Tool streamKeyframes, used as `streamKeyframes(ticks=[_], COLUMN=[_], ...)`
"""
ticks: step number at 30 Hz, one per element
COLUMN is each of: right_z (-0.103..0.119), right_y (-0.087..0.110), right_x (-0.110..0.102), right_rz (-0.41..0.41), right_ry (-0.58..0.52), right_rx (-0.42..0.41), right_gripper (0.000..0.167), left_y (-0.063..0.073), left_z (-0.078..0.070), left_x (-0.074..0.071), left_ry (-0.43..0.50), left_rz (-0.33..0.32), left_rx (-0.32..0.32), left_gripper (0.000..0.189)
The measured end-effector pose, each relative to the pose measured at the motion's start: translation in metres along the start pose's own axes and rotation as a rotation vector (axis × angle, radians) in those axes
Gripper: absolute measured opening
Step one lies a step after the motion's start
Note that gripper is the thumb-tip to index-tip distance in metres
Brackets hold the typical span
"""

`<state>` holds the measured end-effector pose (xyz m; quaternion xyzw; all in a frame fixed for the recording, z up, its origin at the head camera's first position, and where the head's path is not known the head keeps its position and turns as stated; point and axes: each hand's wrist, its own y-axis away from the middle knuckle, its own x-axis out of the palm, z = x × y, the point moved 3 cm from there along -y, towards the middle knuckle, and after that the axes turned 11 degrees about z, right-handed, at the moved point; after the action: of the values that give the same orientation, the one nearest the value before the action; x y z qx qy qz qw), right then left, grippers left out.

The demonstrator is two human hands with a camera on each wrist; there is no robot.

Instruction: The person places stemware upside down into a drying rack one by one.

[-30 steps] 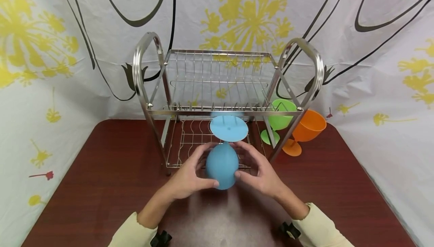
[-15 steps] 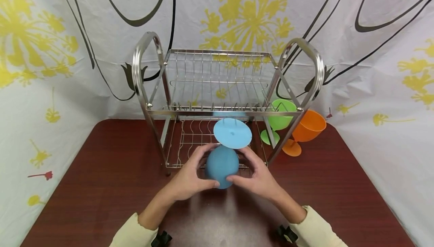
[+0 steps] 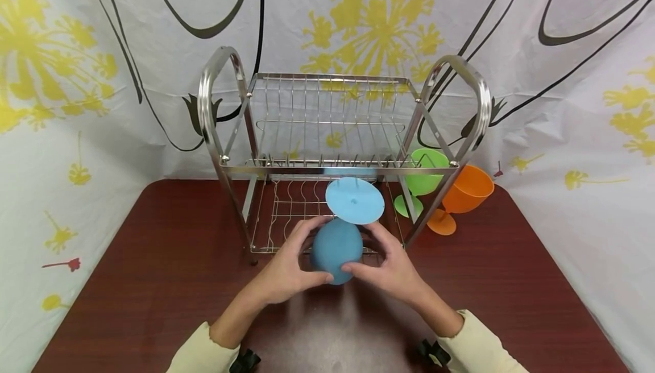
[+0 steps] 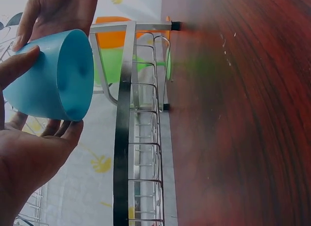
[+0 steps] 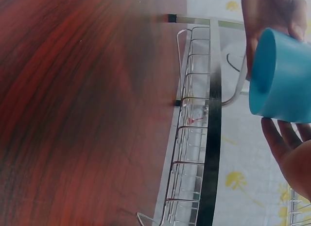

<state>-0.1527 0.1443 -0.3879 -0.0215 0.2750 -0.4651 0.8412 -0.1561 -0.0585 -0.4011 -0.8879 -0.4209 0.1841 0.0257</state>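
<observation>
A blue plastic goblet [image 3: 336, 249] is held upside down between both hands, its round foot [image 3: 355, 199] on top and tilted to the right. My left hand [image 3: 289, 268] grips the bowl from the left, thumb on its near side. From the right, my right hand [image 3: 386, 262] grips the same bowl, thumb close to the left one. In the left wrist view the bowl's open mouth [image 4: 77, 75] faces the table, with the bowl raised above it. The right wrist view shows fingers [image 5: 278, 143] against the bowl's side.
A two-tier metal dish rack [image 3: 327, 171] stands just beyond the hands on the dark red table [image 3: 153, 282]. At its right side are a green goblet [image 3: 426, 173] and an orange goblet [image 3: 467, 190]. A white patterned cloth [image 3: 327, 20] hangs behind.
The goblet's foot has tipped to the right and toward me. My right thumb has moved left across the bowl, while my left hand has stayed nearly in place.
</observation>
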Motion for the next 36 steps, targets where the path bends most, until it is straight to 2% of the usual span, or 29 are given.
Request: streamKeyframes(ticks=[7, 12, 15, 23, 30, 36], right_z=[-0.001, 0.003, 0.007, 0.018, 0.022, 0.026], right_y=[0.002, 0.002, 0.001, 0.003, 0.007, 0.011], right_x=[-0.001, -0.004, -0.009, -0.02, -0.023, -0.027], right_rz=[0.003, -0.011, -0.027, -0.056, -0.033, -0.02], right_ry=[0.019, 0.032, 0.057, 0.112, 0.124, 0.122], right_rx=[-0.033, -0.029, -0.042, -0.081, -0.12, -0.175], right_gripper=[0.081, 0.082, 0.084, 0.085, 0.086, 0.086], left_y=[0.001, 0.004, 0.007, 0.013, 0.023, 0.029], left_z=[-0.002, -0.002, -0.001, -0.003, -0.006, -0.008], left_x=[0.002, -0.001, -0.004, -0.012, -0.018, -0.022], left_ry=[0.007, 0.051, 0.056, 0.001, -0.034, -0.03], left_rz=[0.006, -0.003, -0.035, -0.119, -0.198, -0.259], left_rx=[0.0, 0.022, 0.046, 0.119, 0.092, 0.127], left_gripper=[0.088, 0.082, 0.078, 0.069, 0.06, 0.054])
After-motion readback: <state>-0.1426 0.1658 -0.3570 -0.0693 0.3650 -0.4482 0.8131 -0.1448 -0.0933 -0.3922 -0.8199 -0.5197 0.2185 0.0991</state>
